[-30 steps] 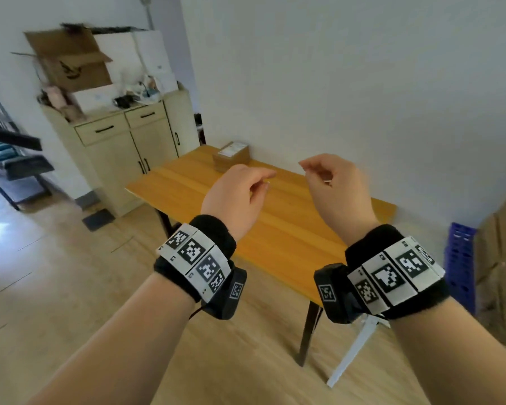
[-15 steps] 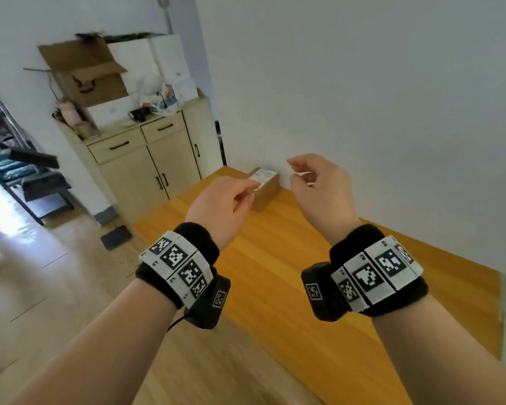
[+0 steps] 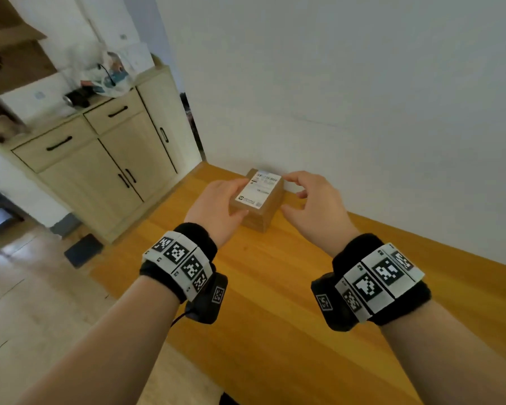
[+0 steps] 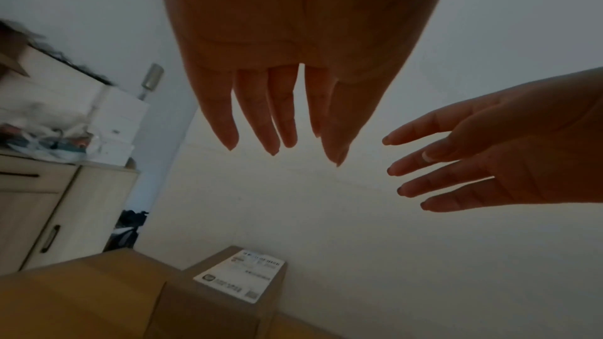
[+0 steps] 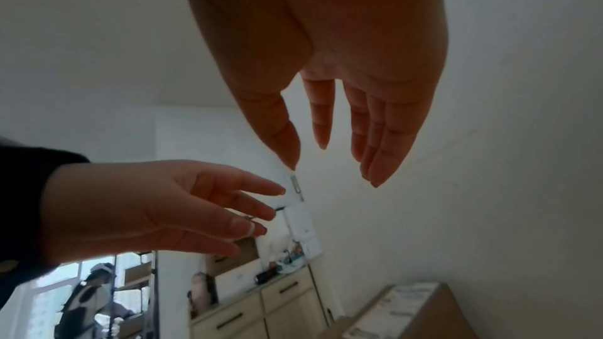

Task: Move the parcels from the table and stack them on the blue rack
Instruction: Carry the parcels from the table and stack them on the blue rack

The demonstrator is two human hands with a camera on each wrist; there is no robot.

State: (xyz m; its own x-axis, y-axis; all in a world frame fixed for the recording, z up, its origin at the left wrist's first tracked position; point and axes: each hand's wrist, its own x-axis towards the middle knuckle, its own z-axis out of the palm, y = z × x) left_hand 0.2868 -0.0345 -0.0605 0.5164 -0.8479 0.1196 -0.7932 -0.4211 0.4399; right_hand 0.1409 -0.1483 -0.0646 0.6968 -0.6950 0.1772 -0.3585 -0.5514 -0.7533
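One brown cardboard parcel (image 3: 259, 203) with a white shipping label stands on the wooden table (image 3: 275, 287), close to the white wall. My left hand (image 3: 228, 200) hovers at its left side and my right hand (image 3: 304, 197) at its right side. Both have straight, spread fingers and hold nothing. The left wrist view shows the left fingers (image 4: 277, 123) well above the parcel (image 4: 225, 298), with the right hand (image 4: 489, 164) opposite. In the right wrist view the parcel (image 5: 411, 313) lies below the right fingers (image 5: 375, 138). The blue rack is out of view.
A beige cabinet (image 3: 105, 162) with drawers and clutter on top stands left of the table, against the wall. A dark mat (image 3: 82, 249) lies on the wooden floor. Another person (image 5: 91, 298) stands far back by a window.
The view has closed in on the table and turned left, losing the blue rack at the right. Both hands went forward and down, uncurling to either side of the parcel.
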